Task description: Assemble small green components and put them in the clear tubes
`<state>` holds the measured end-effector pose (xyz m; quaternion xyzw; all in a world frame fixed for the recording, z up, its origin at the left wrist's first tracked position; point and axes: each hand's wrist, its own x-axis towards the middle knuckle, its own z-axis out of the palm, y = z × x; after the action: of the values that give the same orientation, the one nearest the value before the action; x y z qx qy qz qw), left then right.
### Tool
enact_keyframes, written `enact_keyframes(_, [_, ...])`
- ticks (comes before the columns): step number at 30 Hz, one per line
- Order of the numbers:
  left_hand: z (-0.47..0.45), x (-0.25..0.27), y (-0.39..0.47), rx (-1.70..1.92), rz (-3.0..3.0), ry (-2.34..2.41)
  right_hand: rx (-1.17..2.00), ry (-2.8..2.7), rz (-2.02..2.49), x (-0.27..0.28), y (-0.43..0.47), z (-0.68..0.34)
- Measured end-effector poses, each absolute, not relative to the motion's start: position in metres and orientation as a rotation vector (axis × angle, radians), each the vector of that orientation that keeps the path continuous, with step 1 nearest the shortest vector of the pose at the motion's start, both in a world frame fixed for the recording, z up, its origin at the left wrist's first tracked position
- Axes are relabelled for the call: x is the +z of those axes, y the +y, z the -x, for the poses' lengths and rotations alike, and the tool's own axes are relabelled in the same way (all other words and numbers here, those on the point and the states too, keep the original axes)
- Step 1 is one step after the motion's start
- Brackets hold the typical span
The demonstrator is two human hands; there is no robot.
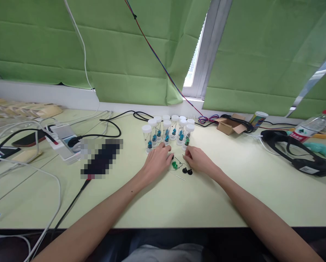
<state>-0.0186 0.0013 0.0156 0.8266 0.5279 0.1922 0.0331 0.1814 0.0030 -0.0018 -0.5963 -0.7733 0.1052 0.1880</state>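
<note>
My left hand (158,161) rests on the table just in front of several clear tubes with white lids (167,135). Its thumb and fingers are apart, beside a small dark piece at the thumb tip. My right hand (198,158) is closed, fingertips down on the table near the front right tube (189,136); what they pinch is too small to make out. Between the hands lie a green piece (174,165), thin bent wires (181,163), two black round parts (187,171) and a thin metal rod (179,177). Blue or green pieces and wires show inside the tubes.
A power strip (66,143) with cables and a blurred dark device (101,158) lie to the left. At the right are an open cardboard box (230,125), a can (258,120), a black headset (299,154) and a bottle (311,126). Green blinds hang behind.
</note>
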Motion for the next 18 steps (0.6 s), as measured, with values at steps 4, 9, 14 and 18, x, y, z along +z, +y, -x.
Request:
enact_keyframes(4, [0.018, 0.017, -0.002, 0.528, -2.523, 1.678, 0.253, -2.204, 1.745, -0.005, 0.003, -0.180])
enact_keyframes(9, [0.016, 0.018, -0.003, 0.490, -2.516, 1.706, 0.218, -2.217, 1.832, -0.006, 0.001, -0.180])
enact_keyframes(14, [0.017, 0.016, -0.002, 0.496, -2.527, 1.697, 0.203, -2.240, 1.908, 0.000, -0.005, -0.175])
enact_keyframes(18, [0.017, 0.016, -0.002, 0.491, -2.542, 1.686, 0.191, -2.252, 1.932, 0.003, -0.007, -0.171])
